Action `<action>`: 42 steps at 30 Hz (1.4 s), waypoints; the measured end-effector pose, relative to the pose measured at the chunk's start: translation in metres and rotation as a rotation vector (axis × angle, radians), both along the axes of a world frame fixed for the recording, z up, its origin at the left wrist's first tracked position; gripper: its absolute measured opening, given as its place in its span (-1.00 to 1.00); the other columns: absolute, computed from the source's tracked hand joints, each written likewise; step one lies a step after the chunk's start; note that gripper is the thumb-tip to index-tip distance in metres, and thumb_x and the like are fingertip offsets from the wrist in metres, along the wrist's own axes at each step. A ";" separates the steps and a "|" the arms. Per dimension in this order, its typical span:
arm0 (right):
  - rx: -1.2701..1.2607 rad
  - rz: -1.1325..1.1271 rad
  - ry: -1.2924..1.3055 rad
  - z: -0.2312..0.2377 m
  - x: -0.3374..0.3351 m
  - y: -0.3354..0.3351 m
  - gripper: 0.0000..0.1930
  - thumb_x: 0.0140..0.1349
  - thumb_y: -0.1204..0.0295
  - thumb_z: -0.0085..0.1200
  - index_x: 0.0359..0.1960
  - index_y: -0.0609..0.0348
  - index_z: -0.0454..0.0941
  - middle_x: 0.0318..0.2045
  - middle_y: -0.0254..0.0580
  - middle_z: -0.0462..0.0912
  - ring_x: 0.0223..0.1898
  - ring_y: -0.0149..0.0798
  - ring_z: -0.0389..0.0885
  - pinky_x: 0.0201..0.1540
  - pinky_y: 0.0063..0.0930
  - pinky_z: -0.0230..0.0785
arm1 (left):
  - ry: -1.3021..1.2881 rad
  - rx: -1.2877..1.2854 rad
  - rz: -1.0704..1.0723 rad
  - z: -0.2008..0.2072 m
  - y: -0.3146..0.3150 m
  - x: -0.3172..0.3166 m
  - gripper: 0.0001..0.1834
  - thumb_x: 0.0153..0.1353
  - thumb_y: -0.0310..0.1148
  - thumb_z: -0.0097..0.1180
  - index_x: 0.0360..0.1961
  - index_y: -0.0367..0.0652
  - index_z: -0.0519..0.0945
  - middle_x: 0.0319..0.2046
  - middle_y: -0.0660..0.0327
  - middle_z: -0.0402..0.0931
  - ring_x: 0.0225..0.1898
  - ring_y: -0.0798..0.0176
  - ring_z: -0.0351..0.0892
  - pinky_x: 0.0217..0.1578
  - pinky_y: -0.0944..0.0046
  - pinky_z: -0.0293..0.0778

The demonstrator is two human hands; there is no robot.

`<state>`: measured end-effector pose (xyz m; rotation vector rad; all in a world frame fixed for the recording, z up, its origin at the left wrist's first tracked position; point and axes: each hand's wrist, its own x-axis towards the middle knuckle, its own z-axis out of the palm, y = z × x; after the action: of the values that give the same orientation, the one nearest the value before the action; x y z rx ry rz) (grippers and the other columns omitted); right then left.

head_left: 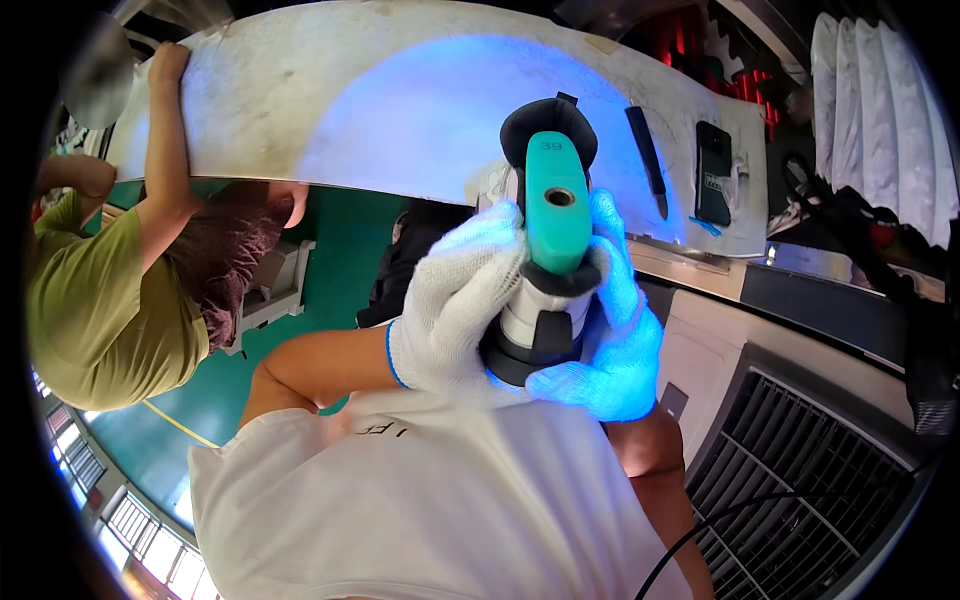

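A shoe (530,322) is gripped between the gloved left hand (462,310) and right hand (622,325), near the front edge of the table (270,90). The teal foot form (557,228) is already seated inside; whether the hidden underside is finished cannot be told.

This looks like a workshop or small factory floor where shoes are made. The left hand (458,300) and right hand (622,340), in white knit gloves, hold a shoe (530,320) with a teal form (560,228) set in its opening. The long, stained counter (400,120) carries a dark, blade-shaped tool (648,160) toward its right end. At its left end another person (115,300) sits along the near edge. A green floor (335,240) bears a yellow line (180,423); below the near right corner stands a large slatted grille (800,460).
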<state>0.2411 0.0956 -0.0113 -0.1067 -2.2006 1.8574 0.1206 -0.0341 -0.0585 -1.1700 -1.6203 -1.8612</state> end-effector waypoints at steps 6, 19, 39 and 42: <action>-0.079 -0.090 0.211 -0.005 -0.044 -0.014 -0.13 0.33 0.35 0.50 0.63 0.36 0.38 0.69 0.14 0.29 0.74 0.15 0.13 0.74 0.08 -0.02 | -0.208 -0.196 -0.087 0.047 -0.027 -0.042 -0.22 0.17 -0.35 0.56 0.39 -0.42 0.54 0.16 -0.20 0.70 0.10 -0.08 0.80 0.12 0.05 0.69; 1.023 -0.676 -0.396 -0.125 -0.079 0.156 -0.38 0.43 0.05 0.38 0.37 0.18 0.63 0.19 0.25 0.72 0.14 0.27 0.74 0.21 0.13 0.58 | -0.245 -0.910 0.025 0.052 -0.135 -0.100 0.48 -0.26 -0.26 0.80 0.73 -0.11 0.18 0.25 -0.07 0.45 0.20 -0.06 0.54 0.34 0.01 0.53; -1.215 0.010 0.396 0.009 -0.202 0.006 -0.70 0.64 0.32 0.11 -0.35 0.09 0.60 -0.59 -0.22 0.60 -0.55 -0.22 0.64 -0.41 -0.27 0.56 | 0.016 -1.176 0.012 0.124 -0.076 -0.101 0.45 -0.23 -0.12 0.80 0.70 0.04 0.16 0.39 -0.20 0.42 0.23 -0.27 0.70 0.25 -0.13 0.69; -1.146 0.117 0.399 0.012 -0.200 0.012 -0.72 0.65 0.31 0.09 -0.32 0.07 0.58 -0.59 -0.25 0.58 -0.59 -0.26 0.61 -0.48 -0.33 0.51 | 0.019 -1.185 0.033 0.125 -0.074 -0.099 0.41 -0.22 -0.12 0.79 0.68 0.07 0.20 0.36 -0.20 0.43 0.19 -0.27 0.70 0.22 -0.14 0.70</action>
<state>0.0409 0.1072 0.0010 0.1724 -0.7147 2.6527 0.0213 -0.1077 0.0663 -1.4885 -2.7869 -0.7214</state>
